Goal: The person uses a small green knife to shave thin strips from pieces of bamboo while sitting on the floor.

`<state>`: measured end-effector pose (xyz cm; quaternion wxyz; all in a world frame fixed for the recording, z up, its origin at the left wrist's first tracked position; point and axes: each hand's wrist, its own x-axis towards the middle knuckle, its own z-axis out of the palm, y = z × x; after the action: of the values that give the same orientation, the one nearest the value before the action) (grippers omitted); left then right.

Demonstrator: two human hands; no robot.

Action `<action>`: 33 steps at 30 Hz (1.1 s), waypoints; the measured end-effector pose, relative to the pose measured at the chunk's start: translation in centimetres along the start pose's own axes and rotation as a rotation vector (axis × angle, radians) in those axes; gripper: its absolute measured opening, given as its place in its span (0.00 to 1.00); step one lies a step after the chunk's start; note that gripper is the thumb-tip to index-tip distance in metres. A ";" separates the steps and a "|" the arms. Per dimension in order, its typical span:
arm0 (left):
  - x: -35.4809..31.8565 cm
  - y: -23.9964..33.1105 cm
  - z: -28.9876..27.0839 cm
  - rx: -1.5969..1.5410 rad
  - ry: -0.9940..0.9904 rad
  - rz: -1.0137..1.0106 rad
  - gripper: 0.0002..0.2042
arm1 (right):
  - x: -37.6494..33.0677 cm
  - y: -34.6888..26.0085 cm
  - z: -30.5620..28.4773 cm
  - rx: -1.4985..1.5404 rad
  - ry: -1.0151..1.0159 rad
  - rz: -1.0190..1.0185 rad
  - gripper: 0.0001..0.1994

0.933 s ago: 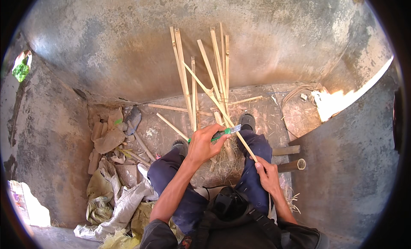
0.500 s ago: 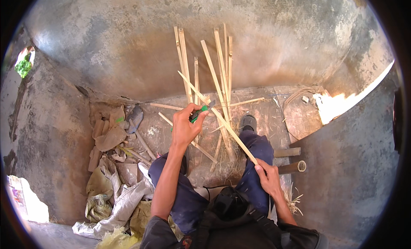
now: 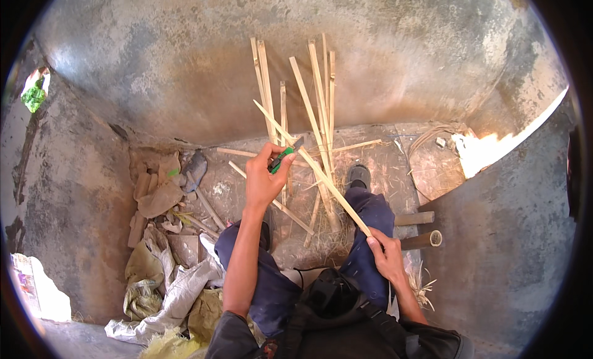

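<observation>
My left hand [image 3: 264, 181] is closed around the green and black handle of a utility knife [image 3: 281, 159]. The knife's short dark blade points up and right, against or just beside a long pale bamboo strip [image 3: 333, 189]. That strip slants from a pointed far end at upper left to my right hand [image 3: 388, 259], whose fingers grip its near end above my right knee. Whether the blade edge touches the strip is hard to make out.
Several bamboo strips [image 3: 304, 96] lean on the far wall [image 3: 395, 68]; others cross on the floor. Two bamboo poles [image 3: 422, 241] lie by my right leg. Crumpled sacks [image 3: 179, 300] and rubble [image 3: 162, 199] lie at left. Coiled strips [image 3: 432, 135] sit at far right.
My left hand and the knife have shifted slightly left, and the blade now tilts further upward. The curl of shaving on the strip no longer shows. My right hand stays put.
</observation>
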<state>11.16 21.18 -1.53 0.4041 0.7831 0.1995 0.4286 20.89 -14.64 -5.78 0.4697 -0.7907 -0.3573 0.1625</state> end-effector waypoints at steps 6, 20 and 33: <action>-0.6 1.3 -1.7 -0.662 -0.143 -0.543 0.11 | -0.1 0.1 -0.5 0.011 -0.057 0.115 0.16; -0.8 2.2 0.0 -0.034 0.123 -0.174 0.27 | 0.0 0.1 0.0 0.025 -0.019 -0.022 0.15; -0.5 0.9 0.5 0.113 0.215 0.115 0.05 | 0.1 -0.6 -0.2 -0.004 -0.038 -0.043 0.16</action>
<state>11.28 20.09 -1.21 0.3103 0.7644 0.2202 0.5205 20.89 -14.50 -5.17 0.4648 -0.7806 -0.3832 0.1666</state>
